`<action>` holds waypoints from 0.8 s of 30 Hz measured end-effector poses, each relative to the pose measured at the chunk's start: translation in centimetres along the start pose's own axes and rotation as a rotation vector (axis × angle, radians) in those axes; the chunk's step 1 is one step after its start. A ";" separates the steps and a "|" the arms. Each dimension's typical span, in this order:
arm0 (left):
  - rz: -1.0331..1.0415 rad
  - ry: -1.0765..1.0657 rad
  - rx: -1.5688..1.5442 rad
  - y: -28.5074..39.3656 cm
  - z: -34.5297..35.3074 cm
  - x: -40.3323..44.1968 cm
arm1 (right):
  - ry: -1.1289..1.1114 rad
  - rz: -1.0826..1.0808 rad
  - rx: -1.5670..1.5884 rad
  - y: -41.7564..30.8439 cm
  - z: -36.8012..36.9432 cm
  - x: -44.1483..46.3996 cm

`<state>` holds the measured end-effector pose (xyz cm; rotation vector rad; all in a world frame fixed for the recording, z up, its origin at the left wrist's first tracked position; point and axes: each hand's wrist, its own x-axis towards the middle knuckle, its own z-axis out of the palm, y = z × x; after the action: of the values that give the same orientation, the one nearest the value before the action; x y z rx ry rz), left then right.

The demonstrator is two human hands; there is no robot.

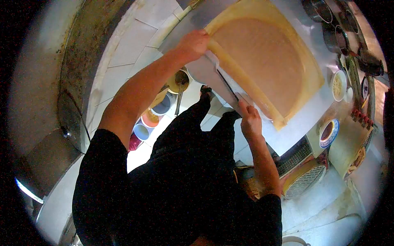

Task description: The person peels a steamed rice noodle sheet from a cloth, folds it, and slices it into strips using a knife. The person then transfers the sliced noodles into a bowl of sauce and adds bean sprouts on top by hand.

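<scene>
Head view: right fingers hide one end of a dark tool.

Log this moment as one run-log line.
left hand: on yellow sheet edge | right hand: gripping slim dark tool beside same edge | brown layer: atop sheet | nearby: blue-rimmed bowl

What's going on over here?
A person in black holds the corner of a thin yellow sheet with a rounded pinkish-brown middle in their left hand. Their right hand grips a long, thin, dark-edged tool beside its near edge, which looks folded over. The sheet lies on a flat white surface.
</scene>
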<state>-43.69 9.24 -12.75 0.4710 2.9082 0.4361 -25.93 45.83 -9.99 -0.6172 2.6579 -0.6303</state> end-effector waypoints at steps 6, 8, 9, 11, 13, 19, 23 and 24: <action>0.002 0.106 -0.051 -1.6 2.4 0.2 | 0.108 0.019 0.059 -1.1 -4.2 1.0; -0.017 0.086 -0.071 -1.7 2.2 0.3 | 0.130 -0.023 -0.006 -0.6 -3.0 1.7; -0.034 0.063 -0.089 -1.7 2.1 0.2 | 0.154 -0.063 -0.067 -0.3 -2.5 2.3; -0.061 0.070 -0.211 -1.4 2.1 0.0 | 0.135 -0.104 -0.007 -1.4 -2.4 4.2; -0.080 0.079 -0.332 -1.5 2.2 0.0 | 0.121 -0.140 0.052 -1.9 -1.9 5.3; 0.007 0.160 -0.186 -1.0 1.0 -0.2 | -0.250 0.112 -0.048 -3.6 -1.5 5.2; -0.011 0.134 -0.198 -1.1 0.9 -0.2 | 0.135 -0.110 -0.046 -3.2 -1.2 5.0; -0.027 0.123 -0.176 -1.1 1.1 -0.3 | 0.144 -0.102 -0.043 -3.1 -1.0 4.9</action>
<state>-43.54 8.45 -14.08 0.3909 2.9523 0.7336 -29.45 41.25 -8.72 -0.7496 2.7937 -0.6707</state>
